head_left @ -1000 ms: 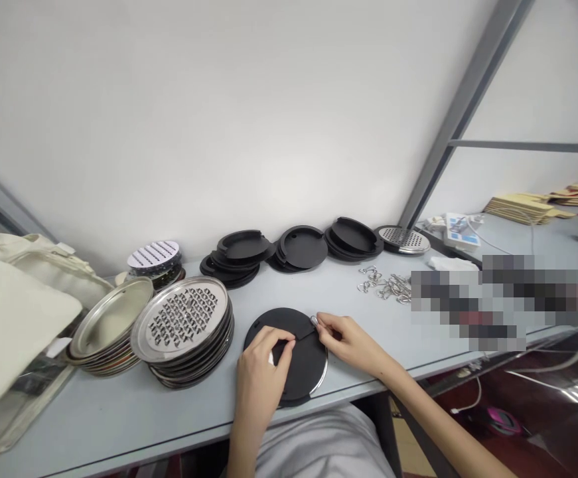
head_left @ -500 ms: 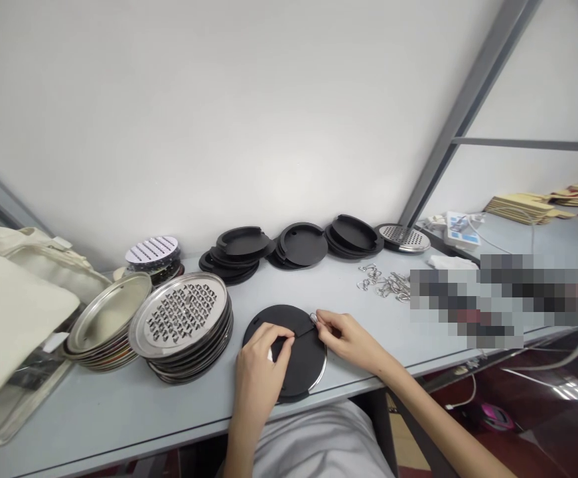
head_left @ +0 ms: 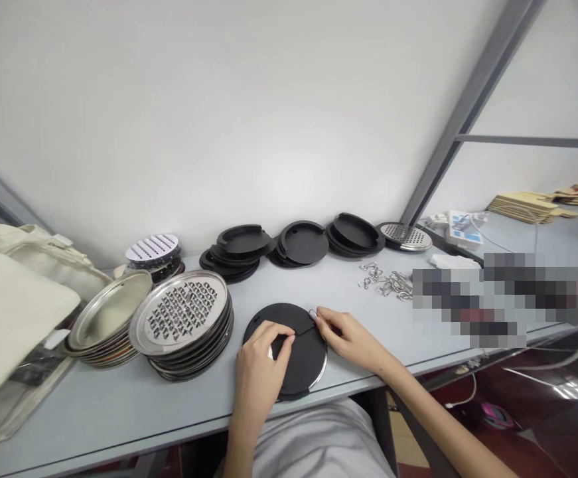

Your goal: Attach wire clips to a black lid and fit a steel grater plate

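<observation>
A round black disc point(head_left: 301, 365) with a shiny metal rim at its lower right lies near the table's front edge. Over its left part is my left hand point(head_left: 263, 355), thumb and forefinger pinched at the disc's middle; what they pinch is too small to make out. My right hand point(head_left: 343, 335) is closed at the disc's upper right edge, with a small wire clip point(head_left: 313, 314) between its thumb and forefinger. More such wire clips point(head_left: 397, 284) lie in a loose pile farther back on the right.
Left of the disc stand a stack of metal grater discs point(head_left: 182, 315) and a stack of shiny plates point(head_left: 112, 312). Black round trays point(head_left: 301, 243) line the wall. A cream bag point(head_left: 14, 312) is at the far left, a grey post point(head_left: 468, 119) at the right.
My right fingertips have shifted slightly on the wire clip, which shows at a slightly different angle. My left hand stays in place.
</observation>
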The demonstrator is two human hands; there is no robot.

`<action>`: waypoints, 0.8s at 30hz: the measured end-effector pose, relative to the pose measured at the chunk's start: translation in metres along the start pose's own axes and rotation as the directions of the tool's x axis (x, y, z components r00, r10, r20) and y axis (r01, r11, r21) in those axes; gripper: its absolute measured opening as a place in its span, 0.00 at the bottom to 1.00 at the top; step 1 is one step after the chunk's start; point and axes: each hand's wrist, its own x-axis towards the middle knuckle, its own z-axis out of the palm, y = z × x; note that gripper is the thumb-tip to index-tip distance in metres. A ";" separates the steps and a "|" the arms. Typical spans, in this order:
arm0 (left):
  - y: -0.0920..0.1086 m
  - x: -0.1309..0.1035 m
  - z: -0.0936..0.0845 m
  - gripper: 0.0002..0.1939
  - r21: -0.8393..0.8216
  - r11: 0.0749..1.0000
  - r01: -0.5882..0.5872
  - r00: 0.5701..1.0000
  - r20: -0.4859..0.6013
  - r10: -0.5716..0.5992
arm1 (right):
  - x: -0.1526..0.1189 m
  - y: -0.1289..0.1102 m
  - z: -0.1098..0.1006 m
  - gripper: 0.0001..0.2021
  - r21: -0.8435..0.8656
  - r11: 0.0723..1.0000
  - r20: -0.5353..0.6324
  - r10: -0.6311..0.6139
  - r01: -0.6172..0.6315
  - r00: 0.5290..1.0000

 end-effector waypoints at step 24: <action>-0.003 0.001 0.001 0.06 0.000 1.000 0.020 1.000 -0.006 -0.020 | -0.001 -0.003 0.000 0.12 -0.024 1.000 -0.011 -0.011 0.011 1.000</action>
